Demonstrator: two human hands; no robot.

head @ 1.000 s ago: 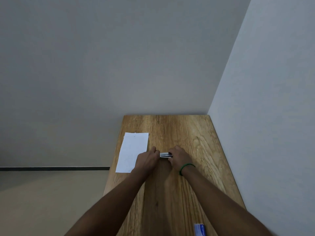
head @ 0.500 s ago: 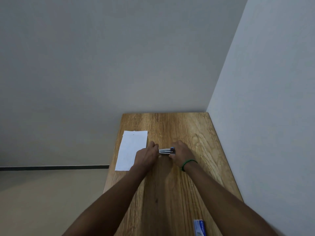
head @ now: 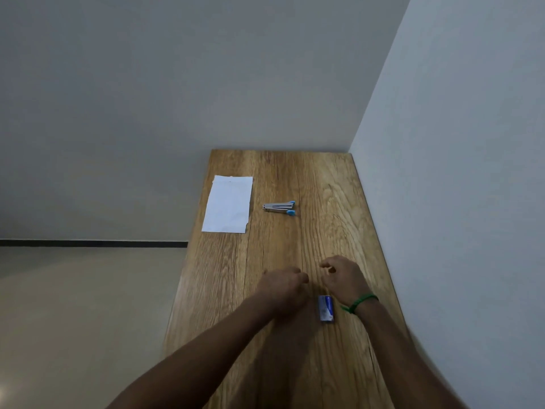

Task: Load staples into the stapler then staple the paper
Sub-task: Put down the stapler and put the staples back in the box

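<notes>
Both hands, the left hand (head: 282, 287) and right hand (head: 342, 278), are held empty with loosely curled fingers near a small blue box (head: 325, 307), while the opened stapler (head: 279, 208) and paper (head: 228, 203) are left farther along the wooden worktop (head: 324, 187).

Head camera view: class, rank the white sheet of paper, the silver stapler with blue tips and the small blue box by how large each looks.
1. White sheet of paper, clearly largest.
2 and 3. Silver stapler with blue tips and small blue box look similar; the box lies nearer the camera, so I leave them unranked.
</notes>
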